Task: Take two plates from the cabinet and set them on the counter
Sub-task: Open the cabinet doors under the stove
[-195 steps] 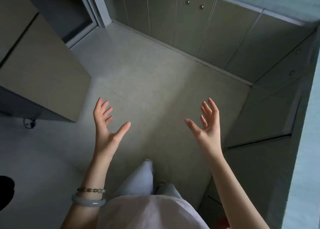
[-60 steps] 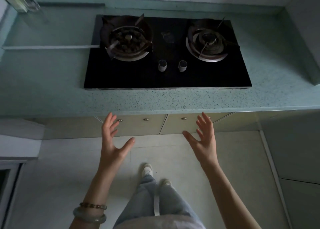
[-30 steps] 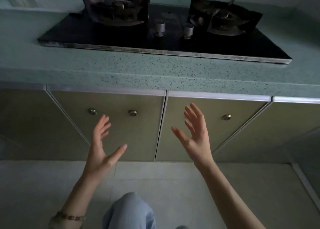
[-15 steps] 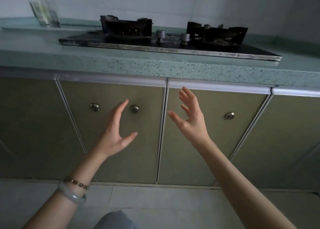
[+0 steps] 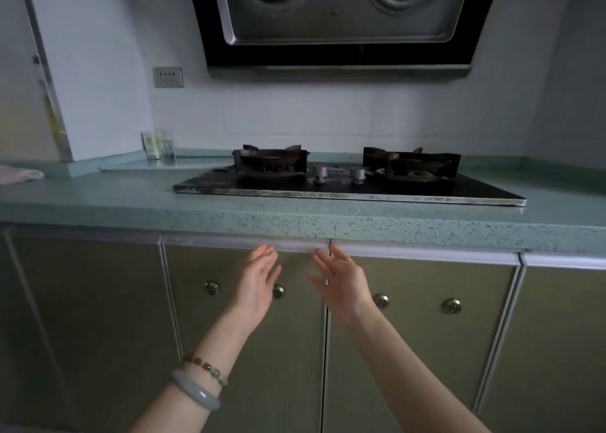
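Reaching toward the shut cabinet doors [image 5: 249,327] under the tabletop [image 5: 98,199], the left hand [image 5: 257,281] and right hand [image 5: 341,285] are held empty and unclenched; a knob [image 5: 278,291] should be pulled squarely, plates being unseen.

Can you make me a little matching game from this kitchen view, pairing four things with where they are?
Things:
1. gas stove
2. range hood
3. hands, left hand and right hand
4. bracelets

Places:
A. on the left wrist
B. on the wall, above the burners
C. open, in front of the closed cabinet doors
D. set in the green counter

Pairs: 1-D, 2-B, 3-C, 4-A
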